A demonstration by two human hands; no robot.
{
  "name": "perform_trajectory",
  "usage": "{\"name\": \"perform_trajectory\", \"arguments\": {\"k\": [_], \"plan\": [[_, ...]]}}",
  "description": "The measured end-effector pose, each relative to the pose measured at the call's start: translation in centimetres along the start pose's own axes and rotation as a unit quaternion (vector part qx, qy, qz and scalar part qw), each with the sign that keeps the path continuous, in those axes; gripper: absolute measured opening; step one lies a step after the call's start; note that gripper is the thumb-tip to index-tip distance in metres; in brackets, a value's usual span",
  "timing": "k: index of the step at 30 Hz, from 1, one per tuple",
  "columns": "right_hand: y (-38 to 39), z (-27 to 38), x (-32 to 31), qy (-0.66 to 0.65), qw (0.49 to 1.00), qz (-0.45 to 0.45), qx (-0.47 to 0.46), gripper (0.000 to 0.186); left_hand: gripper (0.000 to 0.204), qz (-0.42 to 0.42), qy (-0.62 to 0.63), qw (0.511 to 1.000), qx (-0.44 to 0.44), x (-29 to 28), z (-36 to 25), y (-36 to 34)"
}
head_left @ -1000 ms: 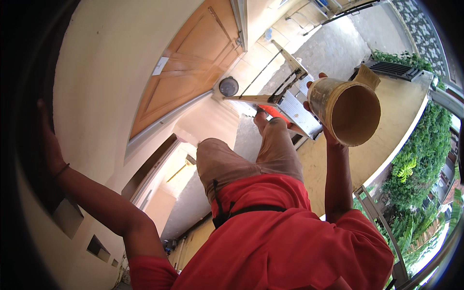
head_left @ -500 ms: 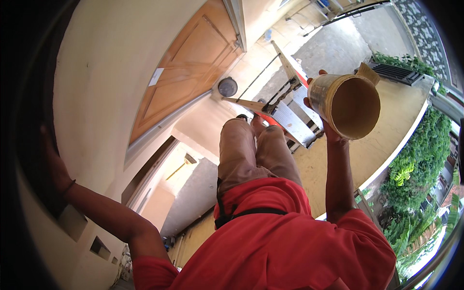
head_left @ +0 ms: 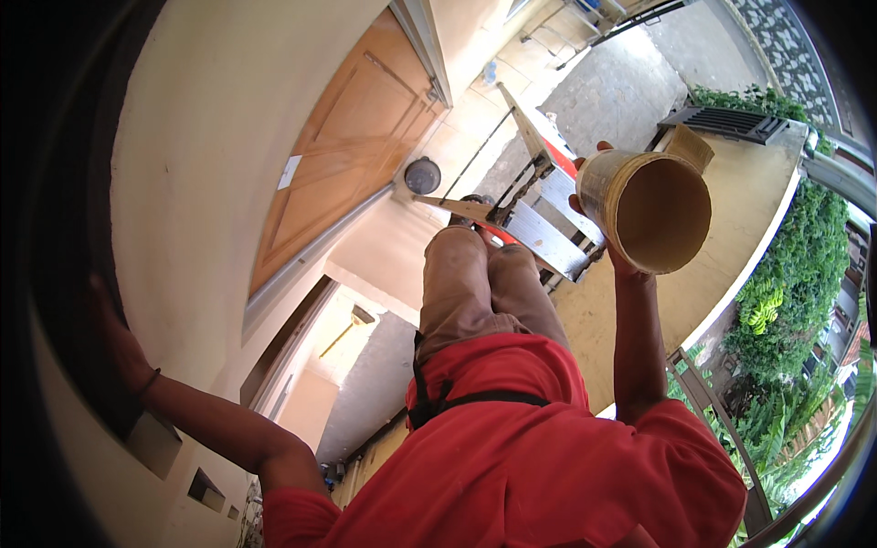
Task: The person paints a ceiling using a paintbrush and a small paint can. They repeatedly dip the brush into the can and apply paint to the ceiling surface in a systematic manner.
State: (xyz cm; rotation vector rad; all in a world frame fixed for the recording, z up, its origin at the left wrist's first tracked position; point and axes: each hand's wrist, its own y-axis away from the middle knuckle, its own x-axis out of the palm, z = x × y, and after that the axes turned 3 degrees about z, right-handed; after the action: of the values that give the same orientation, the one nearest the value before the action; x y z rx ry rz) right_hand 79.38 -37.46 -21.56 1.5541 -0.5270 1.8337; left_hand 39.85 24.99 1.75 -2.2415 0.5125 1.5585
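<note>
My right hand (head_left: 627,263) is wrapped round a round paint bucket (head_left: 598,183), with fingers showing on its far left side. The bucket tips toward me, and its mouth shows a tan inside. A flat tan piece (head_left: 687,148) sticks out beyond the rim; I cannot make out its kind. On the far left my left arm reaches out to the cream wall (head_left: 192,164). There my left hand (head_left: 117,333) looks stretched out flat with nothing in it, though the dark rim of the picture dims its fingers.
Beneath my feet stands a metal stepladder (head_left: 539,239) with wooden legs. A brown wooden door (head_left: 352,137) is ahead on the left, with a dark round tub (head_left: 422,175) by it. To the right a low wall (head_left: 676,315) borders green plants (head_left: 795,283).
The view has shifted slightly, so the door and ladder sit a little further left. My right hand still holds the bucket, and my left arm stays stretched to the wall.
</note>
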Motion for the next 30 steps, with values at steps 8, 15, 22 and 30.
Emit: {"name": "perform_trajectory", "arguments": {"k": [8, 15, 22, 30], "plan": [[-1.7, 0.5, 1.2, 0.059, 0.998, 0.002, -0.011, 0.071, 0.067, -0.024, -0.014, 1.0, -0.013, -0.2, -1.5, 1.6], [-1.4, -0.2, 3.0, 0.061, 0.998, 0.006, -0.014, 0.08, 0.077, -0.002, -0.036, 0.999, 0.017, 0.1, -1.9, 2.0], [-1.0, 0.2, 5.3, 0.057, 0.998, -0.018, 0.0, 0.096, 0.084, -0.02, -0.048, 0.998, -0.019, 0.2, -1.7, 2.3], [-0.6, 1.0, 3.0, 0.076, 0.996, -0.054, -0.002, 0.086, 0.087, -0.018, -0.051, 0.997, -0.053, 0.3, -2.2, 2.5]]}}
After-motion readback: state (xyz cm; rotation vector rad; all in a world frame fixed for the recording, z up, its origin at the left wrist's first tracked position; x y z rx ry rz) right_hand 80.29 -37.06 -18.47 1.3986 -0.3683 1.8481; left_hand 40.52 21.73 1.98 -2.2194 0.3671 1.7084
